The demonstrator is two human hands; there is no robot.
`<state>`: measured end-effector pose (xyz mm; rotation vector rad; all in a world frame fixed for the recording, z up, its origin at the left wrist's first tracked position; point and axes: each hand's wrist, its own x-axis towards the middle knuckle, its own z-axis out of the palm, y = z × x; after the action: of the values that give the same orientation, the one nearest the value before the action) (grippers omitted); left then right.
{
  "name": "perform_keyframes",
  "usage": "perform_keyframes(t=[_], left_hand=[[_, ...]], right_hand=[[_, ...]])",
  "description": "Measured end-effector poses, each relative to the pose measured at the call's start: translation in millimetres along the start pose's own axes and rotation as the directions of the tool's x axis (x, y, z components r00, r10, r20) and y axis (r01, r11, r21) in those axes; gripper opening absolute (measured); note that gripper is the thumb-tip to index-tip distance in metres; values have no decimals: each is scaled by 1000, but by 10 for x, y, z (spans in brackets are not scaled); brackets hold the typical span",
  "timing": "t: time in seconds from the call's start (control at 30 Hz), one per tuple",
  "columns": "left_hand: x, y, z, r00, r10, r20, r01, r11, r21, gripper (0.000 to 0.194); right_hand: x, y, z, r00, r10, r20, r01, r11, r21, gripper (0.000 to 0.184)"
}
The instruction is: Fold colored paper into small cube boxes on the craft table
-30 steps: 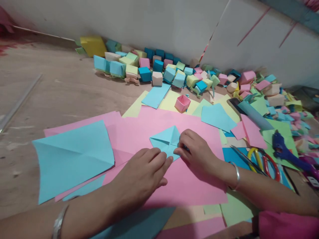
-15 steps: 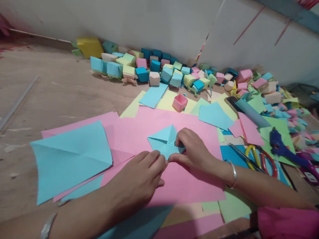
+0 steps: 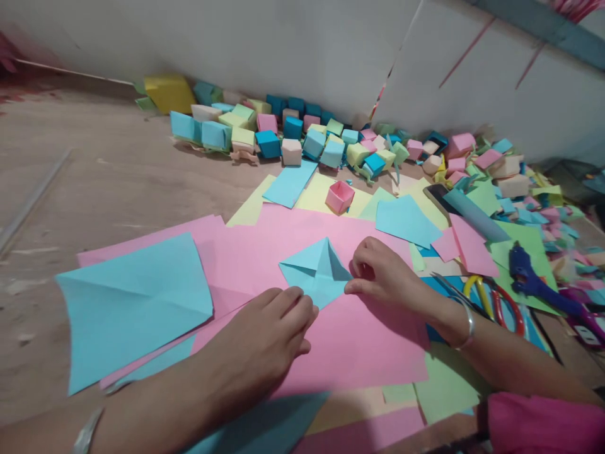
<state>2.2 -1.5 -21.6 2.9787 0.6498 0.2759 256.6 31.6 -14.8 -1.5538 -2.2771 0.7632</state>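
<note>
A small square of light-blue paper (image 3: 314, 274) with folded flaps lies on a large pink sheet (image 3: 368, 347). Its top flap stands partly raised, with creases meeting near the middle. My left hand (image 3: 278, 328) is closed at the paper's lower left edge, fingertips down on it and hiding that corner. At the right corner, my right hand (image 3: 378, 271) pinches the paper between thumb and curled fingers. A bigger creased light-blue sheet (image 3: 142, 302) rests to the left, over more pink paper.
Small paper boxes (image 3: 293, 129) in many colours line the wall, piling up at the right. One open pink box (image 3: 339, 197) stands behind the sheet. Scissors (image 3: 491, 302), a blue glue gun (image 3: 529, 277), a phone (image 3: 442, 198) and loose papers lie at right.
My right hand has gone from the paper's right side to its lower corner, then back out to the right corner. The top flap's fold looks wider. My left hand stays at the lower edge.
</note>
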Motion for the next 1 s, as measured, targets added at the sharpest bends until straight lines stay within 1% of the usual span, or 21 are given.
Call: perform_keyframes(t=[0.07,0.13,0.2,0.27,0.33,0.43,0.47,0.5,0.57,0.7,0.73,0.83,0.9,1.0], left_hand=[[5,2,-3,1000,-5,7,5,1000,-8,14],[5,6,-3,1000,-19,13,19,1000,-23,14],[-3,12,-2,999,-36,8,37,998,-47,14],[-13,18,2,998,-51,-24,50,997,-66,15],[-21,21,9,995,-56,-83,51,997,-64,17],[-20,13,19,989,-61,-134,55,998,-41,18],[-18,5,22,989,-63,-133,59,998,-35,17],[-15,-5,25,989,-66,-130,62,998,-31,15],[-12,-27,30,989,-75,-128,71,997,-33,11],[-7,-64,37,982,-88,-166,80,995,-54,11],[-4,-68,38,981,-93,-169,85,995,-52,12],[6,-73,42,980,-95,-173,92,995,-25,17],[3,-74,50,978,-74,-196,75,997,-4,21],[-17,-68,62,965,-46,-259,50,999,12,25]], right_hand=[[-3,-5,9,999,-38,0,38,999,-4,30],[-21,-27,36,993,-111,-27,110,993,-46,22],[-58,-70,71,970,-238,-42,227,957,-179,12],[-108,-130,110,929,-371,-4,350,878,-327,16],[-161,-193,148,880,-467,89,454,771,-447,23],[-222,-277,188,835,-510,206,525,627,-575,26],[-235,-302,195,830,-510,226,528,590,-610,27],[-246,-328,200,830,-506,232,525,572,-631,27],[-260,-380,205,831,-509,227,518,557,-649,30],[-268,-463,220,829,-525,195,512,571,-641,40],[-264,-472,230,831,-521,194,510,575,-640,41],[-245,-465,269,831,-509,224,522,576,-629,30],[-234,-448,297,825,-518,228,536,585,-609,23],[-234,-420,328,826,-540,160,524,634,-569,18]])
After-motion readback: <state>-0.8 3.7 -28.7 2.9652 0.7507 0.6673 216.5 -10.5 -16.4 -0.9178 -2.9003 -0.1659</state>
